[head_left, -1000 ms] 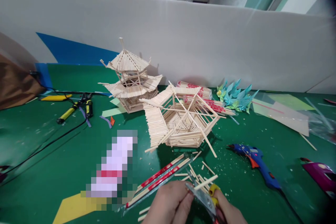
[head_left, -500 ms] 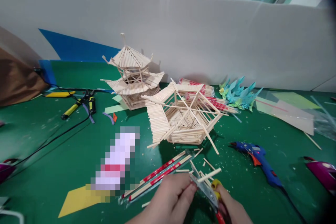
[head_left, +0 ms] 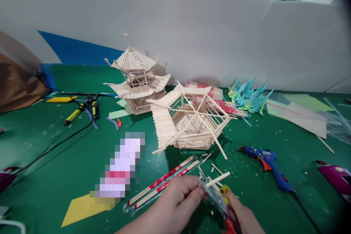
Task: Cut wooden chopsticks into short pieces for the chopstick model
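Observation:
My left hand [head_left: 184, 198] is closed with its fingertips pinching a pale wooden stick [head_left: 221, 178], whose free end points up to the right. In my right hand [head_left: 244, 214] is a pair of shears [head_left: 217, 198] with silver blades and red and yellow on the handles. The blades lie against the stick beside my left fingertips; whether they bite into it I cannot tell. Beyond my hands stands a six-sided stick frame [head_left: 193, 122], partly roofed with rows of sticks. Two red-banded chopstick packs [head_left: 167, 177] lie beside my left hand.
A finished-looking stick pagoda [head_left: 134, 80] stands at the back left. On the right lie a blue glue gun [head_left: 270, 161] with its cord and a magenta tool [head_left: 336, 179]. Wire strippers [head_left: 74, 115] and yellow paper [head_left: 79, 210] are on the left. Blue-green folded paper [head_left: 251, 97] sits by the partition.
My left hand has shifted slightly to the left and the stick end sits a little lower. A small pale chip now shows on the table below the blades.

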A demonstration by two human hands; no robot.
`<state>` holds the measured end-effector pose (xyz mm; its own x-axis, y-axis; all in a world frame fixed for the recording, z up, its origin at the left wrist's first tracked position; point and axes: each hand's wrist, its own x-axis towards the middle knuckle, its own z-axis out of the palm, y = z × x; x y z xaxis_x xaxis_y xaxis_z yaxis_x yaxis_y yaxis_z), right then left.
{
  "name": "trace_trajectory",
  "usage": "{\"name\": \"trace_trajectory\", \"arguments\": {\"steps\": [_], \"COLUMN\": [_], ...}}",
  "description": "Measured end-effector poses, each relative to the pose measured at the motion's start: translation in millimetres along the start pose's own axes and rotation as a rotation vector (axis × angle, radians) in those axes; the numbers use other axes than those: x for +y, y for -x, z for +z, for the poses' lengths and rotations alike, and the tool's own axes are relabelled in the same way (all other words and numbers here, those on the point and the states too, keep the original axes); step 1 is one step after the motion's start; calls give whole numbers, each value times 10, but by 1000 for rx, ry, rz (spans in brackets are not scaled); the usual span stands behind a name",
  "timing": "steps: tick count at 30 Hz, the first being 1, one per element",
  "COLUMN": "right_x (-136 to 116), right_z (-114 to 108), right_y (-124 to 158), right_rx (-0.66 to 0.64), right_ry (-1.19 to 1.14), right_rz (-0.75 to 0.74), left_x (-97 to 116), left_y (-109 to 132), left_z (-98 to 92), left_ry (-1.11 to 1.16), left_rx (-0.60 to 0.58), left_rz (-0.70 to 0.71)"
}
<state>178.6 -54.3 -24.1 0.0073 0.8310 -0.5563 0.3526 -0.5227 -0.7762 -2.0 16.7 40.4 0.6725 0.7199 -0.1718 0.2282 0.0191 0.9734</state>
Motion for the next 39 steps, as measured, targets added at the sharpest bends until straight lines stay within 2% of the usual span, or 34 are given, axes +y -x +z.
{"name": "trace_trajectory", "arguments": {"steps": [2, 4, 6, 10, 13, 15, 17, 20, 22, 24, 27, 30, 34, 39], "right_x": [-40, -50, -26, 69, 132, 142, 116, 42, 15, 32, 113, 171, 130, 33], "right_z": [35, 54, 57, 63, 98, 104, 79, 21, 4, 16, 67, 107, 96, 22], "right_y": [18, 37, 48, 26, -8, -16, -6, 22, 28, 17, -11, -17, 1, 25], "right_rx": [18, 33, 53, 90, 118, 112, 75, 28, 32, 58, 115, 139, 123, 71], "right_ry": [26, 98, 163, 223, 201, 166, 157, 215, 260, 279, 256, 196, 154, 183], "right_rz": [-55, -114, -157, -216, -227, -221, -230, -246, -232, -212, -192, -197, -199, -174], "left_x": [-41, -71, -74, -59, -91, -114, -116, -83, -62, -60, -91, -136, -138, -49], "left_y": [-9, -18, -28, -48, -61, -70, -73, -63, -54, -55, -75, -98, -90, -40], "left_z": [72, 105, 77, -64, -110, -85, -31, 51, 64, 34, -48, -98, -65, 35], "left_ry": [-129, -187, -111, 173, 363, 437, 359, 104, 81, 193, 396, 535, 463, 190], "left_rx": [166, 227, 141, -66, -157, -168, -85, 129, 156, 64, -106, -184, -113, 67], "left_rz": [97, 162, 147, -26, -130, -165, -137, 21, 68, 15, -148, -233, -207, -30]}}
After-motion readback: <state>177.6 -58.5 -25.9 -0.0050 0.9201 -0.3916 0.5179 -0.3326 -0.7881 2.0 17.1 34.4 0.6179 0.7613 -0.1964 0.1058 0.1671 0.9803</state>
